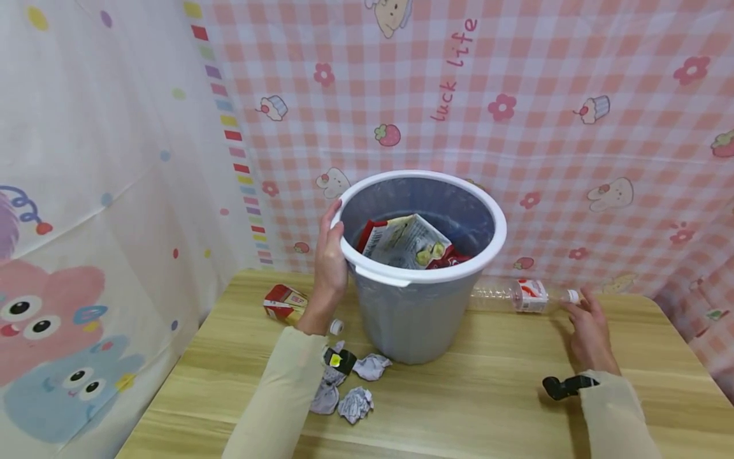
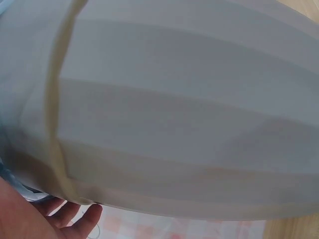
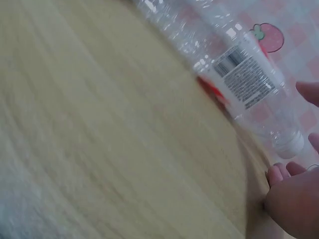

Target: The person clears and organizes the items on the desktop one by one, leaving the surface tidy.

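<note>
By the bin [image 1: 410, 319], on the table [image 1: 493, 401], a bottle [image 1: 530, 296]. Looks light, slick, squashy; best held at the neck [image 3: 272, 130]. Near its cap [image 3: 291, 147], right hand [image 1: 592, 330], fingers apart; clamped on the bin, left hand [image 1: 331, 264].

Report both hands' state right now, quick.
Left hand: closed, holding the gray bin by its white rim.
Right hand: open, near the cap of the clear bottle.

1. Wood-grain table [image 1: 493, 408].
2. Pink-and-white checked cloth [image 1: 550, 51] hanging behind it, printed with flowers [image 1: 502, 107], strawberries [image 1: 388, 135], cupcakes [image 1: 594, 109] and "luck life".
3. White cloth [image 1: 126, 255] at left, with cartoon creatures [image 1: 63, 290].
4. Strip of coloured blocks [image 1: 233, 136] between both cloths.
</note>
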Tool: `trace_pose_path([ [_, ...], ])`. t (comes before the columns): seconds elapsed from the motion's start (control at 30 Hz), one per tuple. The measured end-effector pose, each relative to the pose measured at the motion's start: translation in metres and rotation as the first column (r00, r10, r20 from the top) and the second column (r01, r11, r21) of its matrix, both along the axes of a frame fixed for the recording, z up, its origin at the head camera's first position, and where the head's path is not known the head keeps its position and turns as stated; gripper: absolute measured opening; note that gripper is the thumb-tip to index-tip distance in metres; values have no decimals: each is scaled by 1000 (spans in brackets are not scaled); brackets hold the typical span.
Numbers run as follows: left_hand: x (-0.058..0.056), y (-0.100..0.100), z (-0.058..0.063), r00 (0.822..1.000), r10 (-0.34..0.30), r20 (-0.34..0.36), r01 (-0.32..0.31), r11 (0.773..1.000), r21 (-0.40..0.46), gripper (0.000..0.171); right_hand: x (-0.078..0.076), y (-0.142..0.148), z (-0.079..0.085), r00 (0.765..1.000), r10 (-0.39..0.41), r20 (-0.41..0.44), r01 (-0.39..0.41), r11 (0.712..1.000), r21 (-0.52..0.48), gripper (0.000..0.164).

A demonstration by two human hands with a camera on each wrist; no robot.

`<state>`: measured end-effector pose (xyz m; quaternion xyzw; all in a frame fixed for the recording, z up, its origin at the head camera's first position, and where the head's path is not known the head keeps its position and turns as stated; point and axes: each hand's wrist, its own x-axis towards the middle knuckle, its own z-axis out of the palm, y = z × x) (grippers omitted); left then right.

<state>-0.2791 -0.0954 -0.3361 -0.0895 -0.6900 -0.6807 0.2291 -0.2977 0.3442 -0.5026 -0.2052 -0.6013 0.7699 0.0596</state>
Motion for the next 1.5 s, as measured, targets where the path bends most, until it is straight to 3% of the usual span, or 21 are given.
trace_pose_path([
  [0.13,0,1,0,1000,-3,1,3,1000,3,49,0,4,-8,994,100,-47,-98,994,50,82],
  [0.23,0,2,1,1000,-2,7,2,1000,9,49,0,6,-11,988,130,-83,-125,990,57,85],
  [0.4,0,1,0,1000,4,9,-4,1000,25,48,0,6,-13,985,140,-100,-133,988,72,87],
  [0.57,0,0,1,1000,-5,2,5,1000,27,48,2,5,-15,987,101,-123,-95,994,57,88],
  [0.77,0,-1,1,1000,-15,-1,15,1000,15,48,3,7,-18,977,112,-182,-93,990,110,80],
  [0.9,0,-1,0,1000,-15,6,15,1000,6,48,3,10,-18,966,217,-142,-176,950,256,83],
  [1.03,0,-1,0,1000,-2,15,2,1000,-3,48,1,11,-16,948,314,-54,-271,882,386,88],
  [1.23,2,0,1,1000,9,22,-8,1000,-6,49,-2,10,-17,943,332,-2,-305,870,388,93],
  [1.5,2,0,0,1000,4,19,-4,1000,-4,49,1,8,-16,957,288,31,-269,845,463,93],
])
